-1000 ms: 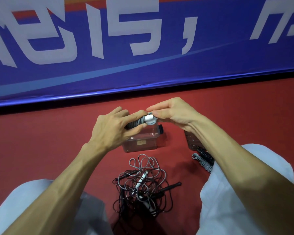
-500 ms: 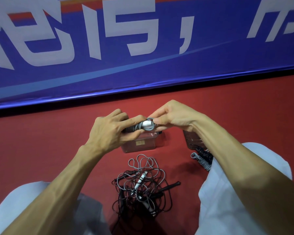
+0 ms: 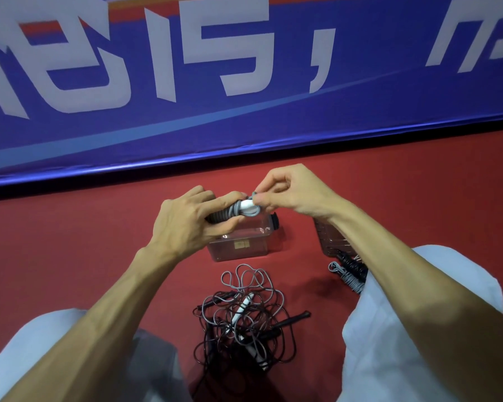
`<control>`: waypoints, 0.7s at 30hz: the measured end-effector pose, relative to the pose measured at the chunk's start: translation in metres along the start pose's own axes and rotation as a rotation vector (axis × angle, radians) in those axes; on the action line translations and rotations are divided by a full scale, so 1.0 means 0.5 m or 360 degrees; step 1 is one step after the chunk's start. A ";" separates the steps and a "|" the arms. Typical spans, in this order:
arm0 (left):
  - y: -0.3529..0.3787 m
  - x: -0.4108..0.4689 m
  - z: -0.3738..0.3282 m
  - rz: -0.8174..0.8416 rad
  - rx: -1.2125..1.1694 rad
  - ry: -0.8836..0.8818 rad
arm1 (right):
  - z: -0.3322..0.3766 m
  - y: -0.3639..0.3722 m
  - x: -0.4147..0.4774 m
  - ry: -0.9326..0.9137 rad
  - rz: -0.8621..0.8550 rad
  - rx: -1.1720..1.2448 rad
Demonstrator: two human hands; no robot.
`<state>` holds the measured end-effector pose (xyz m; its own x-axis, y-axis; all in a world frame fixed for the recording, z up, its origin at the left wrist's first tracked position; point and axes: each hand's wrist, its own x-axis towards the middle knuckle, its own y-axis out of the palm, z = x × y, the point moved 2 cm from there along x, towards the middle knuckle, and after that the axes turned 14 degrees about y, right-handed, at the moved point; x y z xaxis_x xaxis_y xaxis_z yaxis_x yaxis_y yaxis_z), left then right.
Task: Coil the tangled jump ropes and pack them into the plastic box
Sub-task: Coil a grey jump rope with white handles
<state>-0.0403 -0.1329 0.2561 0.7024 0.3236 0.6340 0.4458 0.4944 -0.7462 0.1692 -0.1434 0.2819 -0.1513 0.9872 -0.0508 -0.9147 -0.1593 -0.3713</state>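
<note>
While both hands wound a rope above the box (image 3: 238, 245)

Left hand (image 3: 186, 224) gripped the coil (image 3: 230, 213); right hand (image 3: 291, 192) fingers pinched its loose end.

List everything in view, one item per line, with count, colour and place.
coiled rope bundle: one, grey with white handle, held above the box
plastic box: one, clear, on the floor ahead
tangled ropes: one pile, grey and black, nearer the knees
second coiled bundle: one, grey and black, by the right arm
floor: red
banner: blue, white lettering, behind
left hand: gripping the bundle
right hand: pinching the bundle's end
</note>
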 end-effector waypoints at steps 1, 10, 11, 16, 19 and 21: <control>0.001 0.000 0.001 0.0011 -0.0007 -0.0012 | -0.003 0.001 0.002 -0.0023 -0.0052 -0.0117; 0.007 0.004 -0.013 0.0291 -0.0482 -0.0554 | -0.023 -0.009 0.023 -0.0111 -0.0428 -0.0376; 0.009 0.006 -0.012 0.0275 -0.0551 -0.0601 | -0.025 -0.012 0.026 -0.0090 -0.0473 -0.0246; 0.028 0.017 -0.007 0.0118 -0.1121 -0.0848 | -0.033 0.004 0.036 0.0147 -0.0522 0.0601; 0.040 0.034 -0.014 -0.0041 -0.1561 -0.0953 | -0.041 0.004 0.048 0.0314 -0.0515 0.0953; 0.055 0.043 -0.028 -0.0091 -0.1809 -0.1011 | -0.055 0.000 0.055 0.0420 -0.0517 0.1160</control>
<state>-0.0051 -0.1235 0.2462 0.4225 0.8023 0.4217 0.9032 -0.3338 -0.2697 0.1753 -0.1159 0.2551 0.1710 0.9405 -0.2935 -0.9244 0.2562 0.2826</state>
